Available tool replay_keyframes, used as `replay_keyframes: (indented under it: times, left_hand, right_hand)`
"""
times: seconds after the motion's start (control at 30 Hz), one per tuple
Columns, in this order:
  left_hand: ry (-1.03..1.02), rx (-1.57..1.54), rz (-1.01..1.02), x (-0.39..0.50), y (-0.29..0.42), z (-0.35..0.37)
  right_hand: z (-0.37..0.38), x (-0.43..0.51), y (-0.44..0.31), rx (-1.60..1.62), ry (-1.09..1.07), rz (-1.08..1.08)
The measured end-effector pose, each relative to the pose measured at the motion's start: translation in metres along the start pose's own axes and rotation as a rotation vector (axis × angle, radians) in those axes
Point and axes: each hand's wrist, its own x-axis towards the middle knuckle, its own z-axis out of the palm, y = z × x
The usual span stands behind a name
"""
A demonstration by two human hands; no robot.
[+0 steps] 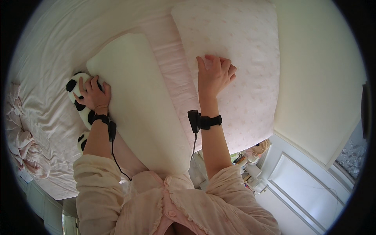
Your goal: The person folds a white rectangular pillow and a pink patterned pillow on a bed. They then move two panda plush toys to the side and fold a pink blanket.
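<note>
My left hand (94, 92) rests with spread fingers on the head of a black-and-white panda plush (87, 110), which lies left of a cream pillow without a cover (135, 97). Whether the fingers grip the plush cannot be told. The cream pillow lies at a slant on the pink bed sheet (167, 58), its near end against my pink top. Over a pink patterned pillow (235, 38) is my right hand (217, 69), fingers curled and apart with nothing seen in them. Both wrists wear black straps with small cabled devices.
Crumpled pink cloth (29, 149) lies at the bed's left edge. A cream headboard (314, 73) stands right of the patterned pillow. Beyond the near right edge of the bed are a small fan (261, 146) and various small items, beside a white panelled surface (305, 188).
</note>
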Motion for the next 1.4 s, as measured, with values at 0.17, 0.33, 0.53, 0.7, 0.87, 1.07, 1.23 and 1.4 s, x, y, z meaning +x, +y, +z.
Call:
replay_keyframes:
  times: [0.17, 0.33, 0.53, 0.7, 0.87, 1.07, 1.23, 1.4]
  left_hand:
    - [-0.002, -0.014, 0.006, 0.000, -0.001, 0.000]
    - [-0.008, -0.008, 0.006, 0.000, -0.002, 0.001]
    - [-0.024, -0.006, 0.008, 0.000, -0.002, -0.002]
    - [-0.019, -0.013, 0.004, 0.002, 0.000, -0.006]
    - [0.001, -0.017, 0.023, 0.001, -0.002, -0.008]
    - [-0.001, -0.019, 0.005, 0.003, 0.001, -0.009]
    - [0.003, -0.051, -0.002, 0.005, 0.001, -0.009]
    - [0.020, -0.100, 0.002, 0.004, -0.002, -0.004]
  right_hand:
    - [0.013, 0.003, 0.003, -0.117, 0.017, -0.012]
    - [-0.029, -0.017, 0.013, 0.170, -0.019, 0.063]
    - [-0.152, -0.175, 0.090, 0.086, -0.479, 0.127]
    - [-0.240, -0.353, 0.176, -0.392, -0.930, 0.265]
    - [-0.237, -0.381, 0.175, -0.483, -1.542, 0.423]
    - [-0.135, -0.157, 0.065, 0.260, -0.559, 0.041]
    - [-0.063, 0.030, 0.007, 0.176, -0.068, -0.120]
    - [-0.010, 0.085, -0.019, 0.008, -0.023, -0.189]
